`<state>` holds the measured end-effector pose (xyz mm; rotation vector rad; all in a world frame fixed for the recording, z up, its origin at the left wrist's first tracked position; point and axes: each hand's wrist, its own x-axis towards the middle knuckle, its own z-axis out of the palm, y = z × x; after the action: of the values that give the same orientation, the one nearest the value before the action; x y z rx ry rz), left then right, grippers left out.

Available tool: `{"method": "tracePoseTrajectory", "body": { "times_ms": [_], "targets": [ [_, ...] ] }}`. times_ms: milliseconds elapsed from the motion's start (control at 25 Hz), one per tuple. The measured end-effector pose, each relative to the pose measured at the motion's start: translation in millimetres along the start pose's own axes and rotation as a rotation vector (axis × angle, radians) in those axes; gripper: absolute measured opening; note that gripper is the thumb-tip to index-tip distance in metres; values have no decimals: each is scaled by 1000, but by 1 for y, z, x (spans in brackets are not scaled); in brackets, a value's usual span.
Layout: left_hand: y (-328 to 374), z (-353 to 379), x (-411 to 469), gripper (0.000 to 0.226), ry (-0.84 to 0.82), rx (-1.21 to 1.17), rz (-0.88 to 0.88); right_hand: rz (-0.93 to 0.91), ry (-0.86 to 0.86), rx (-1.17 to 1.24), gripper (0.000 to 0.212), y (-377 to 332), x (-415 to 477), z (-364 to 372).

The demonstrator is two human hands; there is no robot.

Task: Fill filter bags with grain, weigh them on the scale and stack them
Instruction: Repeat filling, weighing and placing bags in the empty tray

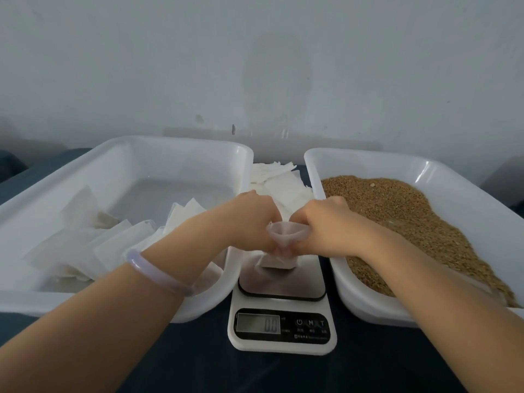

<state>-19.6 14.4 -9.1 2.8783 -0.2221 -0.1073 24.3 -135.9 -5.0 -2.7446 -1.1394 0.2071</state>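
I have one filter bag (287, 235) between my two hands, right over the steel plate of the scale (282, 290): my left hand (252, 219) pinches the near-left side of its rim and my right hand (326, 219) pinches the right side, fingers curled, so the mouth is pulled open into a round ring. The bag's lower part hangs down crumpled toward the plate, and I cannot tell whether its bottom touches the plate or floats just above it. The display (258, 324) seems to read zero, and I see no grain through the thin fabric, so I judge this bag empty and the step in hand to be opening it for filling. The grain (397, 219) lies heaped in the right tray (368, 163), just beside my right hand. The left tray (170, 143) holds a loose spread of white bags (85, 251), which looks like the stacking place. More flat bags (279, 177) lie in a pile behind the scale, between the two trays. A pale bracelet (158, 275) sits on my left wrist. Next, I reckon, my left hand must keep the mouth open alone while my right lets go and scoops grain, and the thin rim could fold shut or spill grain onto the plate if I slacken the pinch
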Motion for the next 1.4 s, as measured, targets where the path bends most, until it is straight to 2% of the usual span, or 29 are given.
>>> {"method": "tracePoseTrajectory", "body": {
  "times_ms": [200, 400, 560, 640, 760, 880, 1400],
  "targets": [
    [1, -1, -3, 43, 37, -18, -30, 26, 96, -93, 40, -1, 8, 7],
    [8, 2, 1, 45, 2, 61, -41, 59, 61, -67, 44, -5, 7, 11],
    [5, 4, 0, 43, 13, 35, -43, 85, 69, -59, 37, -4, 7, 13],
    [4, 5, -2, 35, 11, 13, -33, 83, 98, -50, 29, -3, 6, 15],
    [0, 4, -3, 12, 54, -79, -11, 65, 149, 59, 18, -2, 0, 12],
    [-2, 3, -5, 8, 69, -151, -28, 52, 153, 217, 22, 1, -5, 7],
    [-4, 3, -6, 5, 63, -185, -37, 58, 172, 244, 19, 2, -5, 8]
  ]
}}
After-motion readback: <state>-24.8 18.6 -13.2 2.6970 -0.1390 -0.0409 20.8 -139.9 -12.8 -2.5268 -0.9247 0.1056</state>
